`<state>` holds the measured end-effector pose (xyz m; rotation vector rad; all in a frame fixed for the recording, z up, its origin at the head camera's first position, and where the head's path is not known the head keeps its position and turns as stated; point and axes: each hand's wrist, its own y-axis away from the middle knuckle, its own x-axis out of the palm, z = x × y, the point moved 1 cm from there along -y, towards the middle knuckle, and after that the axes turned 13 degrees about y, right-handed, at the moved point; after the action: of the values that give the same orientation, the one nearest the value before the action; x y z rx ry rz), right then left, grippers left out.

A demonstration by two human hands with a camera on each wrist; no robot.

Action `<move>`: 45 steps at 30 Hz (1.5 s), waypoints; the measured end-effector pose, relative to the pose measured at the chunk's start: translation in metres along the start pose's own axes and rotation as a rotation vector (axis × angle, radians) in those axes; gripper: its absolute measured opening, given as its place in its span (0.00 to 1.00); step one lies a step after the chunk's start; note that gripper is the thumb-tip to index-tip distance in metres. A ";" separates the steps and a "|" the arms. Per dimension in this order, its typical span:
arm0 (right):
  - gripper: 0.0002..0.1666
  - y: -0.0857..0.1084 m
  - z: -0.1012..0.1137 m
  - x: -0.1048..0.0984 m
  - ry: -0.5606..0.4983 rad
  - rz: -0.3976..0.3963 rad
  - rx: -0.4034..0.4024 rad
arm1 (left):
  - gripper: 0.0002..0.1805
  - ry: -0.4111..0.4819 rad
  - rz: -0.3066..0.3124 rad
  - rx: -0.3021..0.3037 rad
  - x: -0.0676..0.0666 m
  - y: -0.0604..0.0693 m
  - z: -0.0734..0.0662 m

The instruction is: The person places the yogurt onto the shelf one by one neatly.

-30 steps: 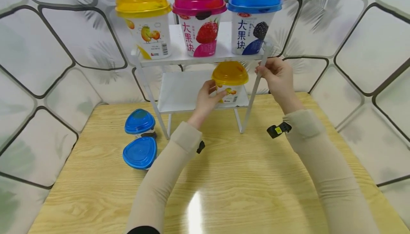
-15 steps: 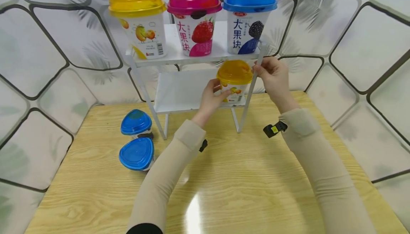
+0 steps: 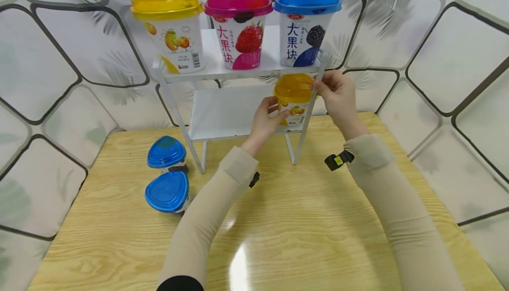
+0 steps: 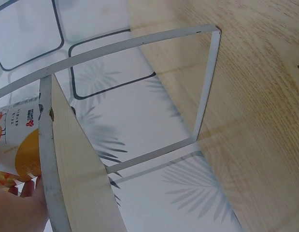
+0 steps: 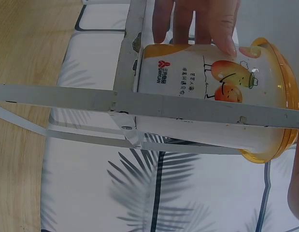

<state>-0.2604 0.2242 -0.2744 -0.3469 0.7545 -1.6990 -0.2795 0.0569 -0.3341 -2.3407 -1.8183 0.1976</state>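
Observation:
A yogurt cup with a yellow lid (image 3: 293, 88) stands upright on the lower shelf of a small white rack (image 3: 226, 112), against its right side. My left hand (image 3: 265, 120) grips the cup from the left, thumb in front; in the right wrist view the left fingers (image 5: 219, 21) lie along the cup's wall (image 5: 188, 72). With thumb and fingertips, my right hand (image 3: 339, 98) pinches the rack's right front post (image 3: 312, 105), close to the cup's lid. The left wrist view shows the cup (image 4: 16, 140) and part of the left hand (image 4: 19, 210) behind the rack's frame.
On the rack's top shelf stand a yellow-lidded cup (image 3: 175, 39), a pink-lidded cup (image 3: 238, 34) and a blue-lidded cup (image 3: 304, 30). Two smaller blue-lidded cups (image 3: 166, 151) are on the wooden table (image 3: 302, 220) at the left. Patterned panels (image 3: 457, 149) enclose the table.
My left hand has slid the yellow-lidded cup rightward along the lower shelf, up to the right post. The right hand has stayed at the post. The head view has shifted slightly.

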 end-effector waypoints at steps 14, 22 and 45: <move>0.02 0.000 -0.001 0.000 0.020 0.000 0.009 | 0.26 -0.001 0.006 0.002 0.000 0.000 0.000; 0.09 0.001 -0.002 0.001 0.031 0.001 0.022 | 0.29 0.012 0.014 -0.009 -0.011 0.017 -0.011; 0.02 0.001 0.000 0.001 0.049 -0.007 0.039 | 0.30 -0.057 0.139 0.048 -0.026 0.069 -0.009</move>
<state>-0.2594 0.2229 -0.2751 -0.2818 0.7552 -1.7315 -0.2190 0.0147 -0.3403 -2.4532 -1.6558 0.3254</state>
